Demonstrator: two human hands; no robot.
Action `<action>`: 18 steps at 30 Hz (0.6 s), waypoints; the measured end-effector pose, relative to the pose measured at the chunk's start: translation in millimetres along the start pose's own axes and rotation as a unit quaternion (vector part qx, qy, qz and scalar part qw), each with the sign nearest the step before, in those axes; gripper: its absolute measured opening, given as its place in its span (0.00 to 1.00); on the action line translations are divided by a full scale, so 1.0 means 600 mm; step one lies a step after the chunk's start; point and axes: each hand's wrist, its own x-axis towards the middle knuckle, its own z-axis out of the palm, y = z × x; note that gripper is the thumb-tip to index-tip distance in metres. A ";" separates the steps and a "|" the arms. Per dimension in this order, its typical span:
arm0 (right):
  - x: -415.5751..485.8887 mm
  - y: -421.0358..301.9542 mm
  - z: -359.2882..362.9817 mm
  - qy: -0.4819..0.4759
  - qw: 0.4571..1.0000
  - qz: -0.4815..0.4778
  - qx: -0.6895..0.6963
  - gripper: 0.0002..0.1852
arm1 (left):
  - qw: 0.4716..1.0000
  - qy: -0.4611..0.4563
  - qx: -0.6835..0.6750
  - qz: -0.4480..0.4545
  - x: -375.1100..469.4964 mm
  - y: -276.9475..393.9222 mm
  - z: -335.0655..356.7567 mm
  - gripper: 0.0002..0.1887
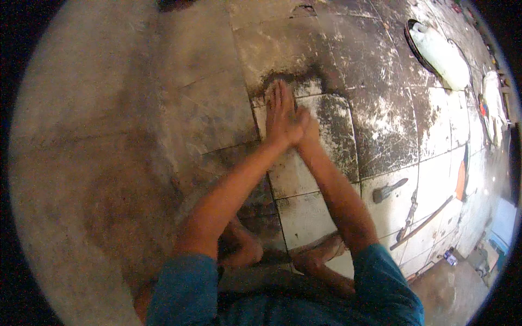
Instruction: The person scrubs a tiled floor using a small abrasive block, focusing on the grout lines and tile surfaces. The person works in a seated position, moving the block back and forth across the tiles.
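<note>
My left hand (280, 118) lies palm down with its fingers stretched forward, over the near edge of a dark, sooty patch (299, 76) on the tiled floor. Against its right side is my right hand (308, 125), its fingers curled. A small dark edge shows between the two hands; what it belongs to is hidden, as is whatever lies under the palms. The pale tiles (304, 210) around and below the hands carry black grime, thickest on the tile (336, 126) right of my right hand. My bare feet rest on the floor below my forearms.
To the right lie a flat brush (389, 190), a long wooden handle (422, 223) and an orange piece (461, 181). Farther up, a pale sack (442, 57) leans over a dark round rim. A light-blue container (503, 220) stands at the far right. Brown floor (81, 183) extends left.
</note>
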 end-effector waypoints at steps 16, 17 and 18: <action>0.016 -0.058 0.007 -0.017 0.999 -0.010 0.033 0.18 | 0.995 -0.036 0.093 -0.024 0.023 -0.041 -0.028 0.51; 0.062 -0.088 -0.023 0.035 0.995 -0.094 -0.024 0.18 | 0.994 -0.045 0.096 -0.028 0.089 -0.030 -0.039 0.51; 0.082 -0.083 -0.034 0.079 0.979 -0.168 -0.086 0.19 | 0.993 -0.065 0.093 -0.039 0.117 -0.021 -0.037 0.51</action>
